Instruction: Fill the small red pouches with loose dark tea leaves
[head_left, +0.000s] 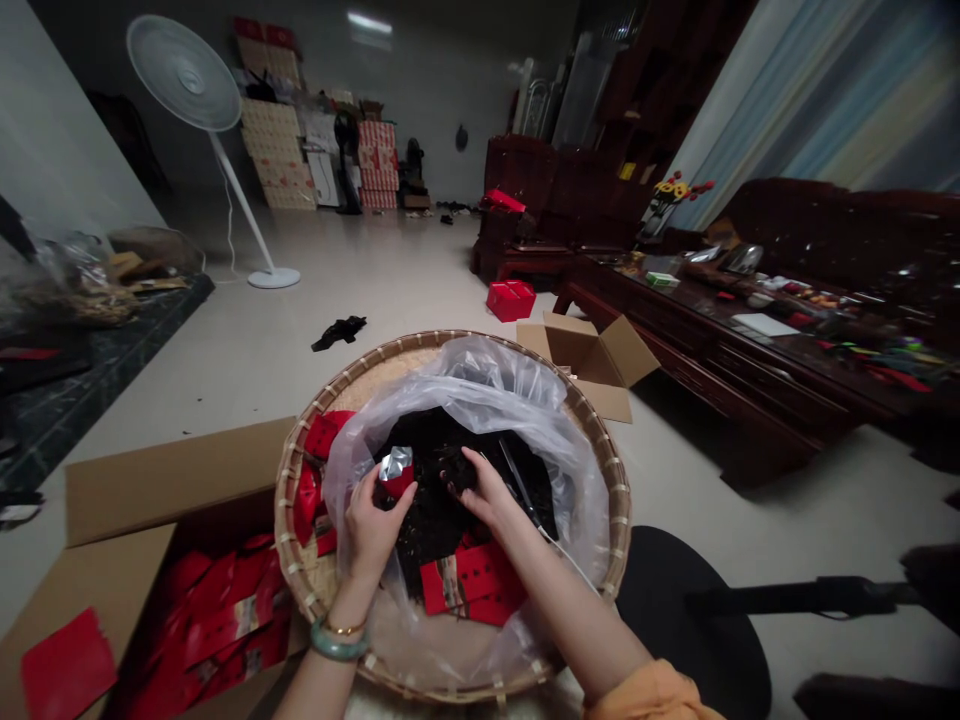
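No text can be read clearly: the dark row of characters on the red packet (450, 588) at six o'clock, and the prints on the packets (236, 622) at eight and stacked cartons (277, 150) at ten, are too small or blurred.

The light is dim, the curtain (847, 110) blurred.

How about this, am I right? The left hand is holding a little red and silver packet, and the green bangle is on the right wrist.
Not quite: the green bangle is on the left wrist, as the head view shows. The left hand does hold a little red and silver packet.
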